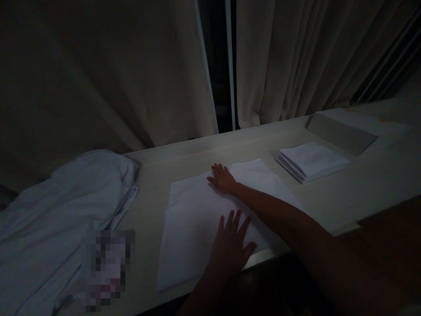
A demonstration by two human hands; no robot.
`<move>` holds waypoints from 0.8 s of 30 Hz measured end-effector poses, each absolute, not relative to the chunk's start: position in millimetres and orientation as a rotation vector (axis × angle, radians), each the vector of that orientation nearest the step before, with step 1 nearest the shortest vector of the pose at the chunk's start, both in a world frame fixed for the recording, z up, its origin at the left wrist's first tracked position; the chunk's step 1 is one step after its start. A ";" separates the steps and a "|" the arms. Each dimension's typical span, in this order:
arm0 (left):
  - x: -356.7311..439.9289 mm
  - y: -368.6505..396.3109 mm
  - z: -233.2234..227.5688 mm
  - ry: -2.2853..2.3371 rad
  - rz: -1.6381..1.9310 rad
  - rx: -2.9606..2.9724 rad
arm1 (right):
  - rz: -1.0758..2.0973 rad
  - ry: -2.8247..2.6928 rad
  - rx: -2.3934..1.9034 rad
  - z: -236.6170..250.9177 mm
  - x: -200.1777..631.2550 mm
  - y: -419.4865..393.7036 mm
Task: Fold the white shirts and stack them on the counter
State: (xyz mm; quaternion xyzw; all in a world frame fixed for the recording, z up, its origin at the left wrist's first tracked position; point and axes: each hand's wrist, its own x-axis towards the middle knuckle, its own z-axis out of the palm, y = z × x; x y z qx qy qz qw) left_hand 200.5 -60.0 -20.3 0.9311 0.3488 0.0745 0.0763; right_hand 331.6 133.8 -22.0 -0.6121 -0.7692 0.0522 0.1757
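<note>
A white cloth [194,219] lies spread flat on the pale table, its layers slightly offset at the edges. My right hand [222,179] reaches across to its far edge and rests palm down on it, fingers spread. Closer to me, my left hand [232,245] lies over the cloth's near part, also palm down with the fingers apart. Neither hand grips anything. To the right sits a neatly folded stack of white cloth [312,160], apart from both hands.
At the left, a large rumpled heap of pale cloth [75,197] covers the table, with a pixelated patch beside it. A box-like white object [345,131] stands at the back right. Beige curtains [131,74] hang behind the pale table [144,254].
</note>
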 end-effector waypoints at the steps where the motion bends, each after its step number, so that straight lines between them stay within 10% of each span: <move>1: 200.6 -59.7 -19.9 1.045 0.219 2.788 | 0.093 -2.190 -1.694 -20.8 333.1 121.8; 14: 203.5 -60.6 -17.3 1.062 0.159 2.774 | 0.245 -2.004 -2.109 -36.6 417.4 129.7; 24: 201.4 -59.8 -17.0 1.045 0.202 2.736 | 0.174 -2.430 -1.555 -26.5 292.2 117.8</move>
